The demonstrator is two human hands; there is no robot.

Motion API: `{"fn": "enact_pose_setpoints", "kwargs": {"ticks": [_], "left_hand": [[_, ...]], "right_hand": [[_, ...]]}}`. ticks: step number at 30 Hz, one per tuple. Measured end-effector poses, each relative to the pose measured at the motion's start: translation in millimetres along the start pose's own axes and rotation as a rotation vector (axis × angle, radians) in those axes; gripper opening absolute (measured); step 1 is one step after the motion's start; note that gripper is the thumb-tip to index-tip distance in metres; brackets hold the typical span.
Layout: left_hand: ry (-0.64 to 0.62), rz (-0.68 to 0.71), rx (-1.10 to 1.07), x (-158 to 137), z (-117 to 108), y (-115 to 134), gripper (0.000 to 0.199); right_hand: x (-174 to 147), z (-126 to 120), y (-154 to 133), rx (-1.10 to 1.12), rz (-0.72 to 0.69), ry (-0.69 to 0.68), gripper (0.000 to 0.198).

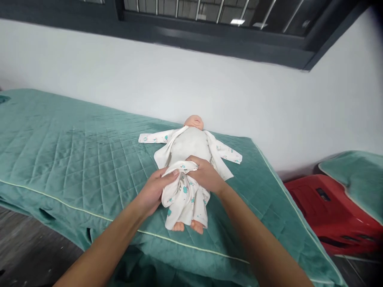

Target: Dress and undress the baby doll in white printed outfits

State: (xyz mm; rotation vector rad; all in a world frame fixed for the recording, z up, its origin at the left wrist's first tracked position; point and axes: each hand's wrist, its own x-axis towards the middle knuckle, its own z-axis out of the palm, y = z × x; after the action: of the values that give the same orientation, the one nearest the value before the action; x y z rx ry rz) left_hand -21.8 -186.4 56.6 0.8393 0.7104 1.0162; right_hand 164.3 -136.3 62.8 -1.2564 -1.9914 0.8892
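Observation:
A baby doll (194,121) lies on its back on the green quilted bed cover (98,159), head towards the wall. Its white patterned jacket (223,165) is spread open, sleeves out to both sides, baring a pale cloth torso (191,145). White trousers (187,199) with green prints cover the legs, and the feet (196,226) stick out at the cuffs. My left hand (155,189) grips the waistband on the left, thumb on top. At the waistband's right side my right hand (206,173) is closed on the cloth, its fingertips partly hidden in the folds.
Behind the bed rises a white wall (119,75) below a dark window frame (209,40) with metal bars. A red plastic chair (326,211) stands to the right, partly under green cloth (359,179). The bed's piped front edge (74,205) runs before me.

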Motion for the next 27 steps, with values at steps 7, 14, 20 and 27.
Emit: {"fn": "enact_pose_setpoints", "kwargs": {"ticks": [7,14,20,27], "left_hand": [[0.170,-0.006,-0.075,-57.7,32.6,0.7,0.028],[0.386,0.002,-0.162,-100.3,65.1,-22.6,0.038],[0.442,0.071,-0.314,-116.6,78.0,-51.0,0.046],[0.480,0.014,-0.345,-123.6,53.2,-79.9,0.045]], "right_hand": [[-6.1,6.8,-2.2,-0.213,-0.099,-0.085,0.012],[-13.2,4.5,-0.2,-0.300,-0.174,-0.234,0.015],[-14.0,2.4,-0.6,-0.383,-0.195,-0.320,0.013],[-10.3,4.4,0.5,-0.454,-0.224,-0.402,0.013]]}}
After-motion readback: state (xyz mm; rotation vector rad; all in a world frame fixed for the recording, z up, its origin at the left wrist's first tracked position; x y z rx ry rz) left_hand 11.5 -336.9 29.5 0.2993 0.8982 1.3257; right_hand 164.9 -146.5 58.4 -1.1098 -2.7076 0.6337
